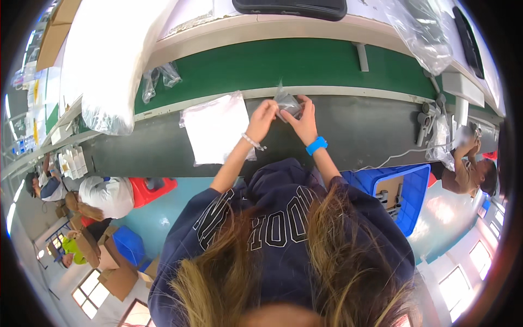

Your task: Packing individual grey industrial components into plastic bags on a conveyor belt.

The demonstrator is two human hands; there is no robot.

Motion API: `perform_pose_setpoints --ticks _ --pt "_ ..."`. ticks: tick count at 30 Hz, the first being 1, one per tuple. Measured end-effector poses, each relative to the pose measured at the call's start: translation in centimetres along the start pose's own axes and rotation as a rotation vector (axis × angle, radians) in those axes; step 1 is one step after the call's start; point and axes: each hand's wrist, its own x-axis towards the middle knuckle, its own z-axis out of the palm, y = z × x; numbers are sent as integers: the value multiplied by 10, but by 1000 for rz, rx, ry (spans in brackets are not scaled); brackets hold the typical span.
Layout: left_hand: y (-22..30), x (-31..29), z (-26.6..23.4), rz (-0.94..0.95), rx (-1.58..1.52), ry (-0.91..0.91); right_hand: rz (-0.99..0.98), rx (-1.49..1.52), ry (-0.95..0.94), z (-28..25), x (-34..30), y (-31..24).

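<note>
Both hands met at the bench's far edge, by the green belt [305, 65]: left hand [262, 119] and right hand [305, 121] each pinched a small clear bag [287, 103] with a dark part inside, fingers narrow on it. Risk: thin film could slip or tear, dropping the part onto the belt. Count: one bag held, one flat stack of clear bags [217, 128] just left, two loose bags [159, 79] on the belt's left end.
</note>
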Motion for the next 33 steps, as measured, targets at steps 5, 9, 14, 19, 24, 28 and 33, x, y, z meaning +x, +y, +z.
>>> perform_pose_setpoints --ticks 5,9,14,19,24,28,33 --pt "29 30 -26 -219 -514 -85 -145 155 -420 -11 36 -29" --pt "39 29 -20 -124 -438 125 -471 57 -482 19 99 -28" --pt "-13 -50 -36 -139 911 283 -227 -17 -513 46 186 -10" --pt "-83 -159 -70 -101 1664 169 -530 -450 -524 54 266 98" --pt "-94 -180 -85 65 1763 90 -387 -760 -336 -70 344 168" --pt "-85 -168 -88 128 1691 107 -261 -1006 -159 -139 370 199" --pt "-92 -178 -95 5 1597 30 -267 -1130 9 -94 294 126"
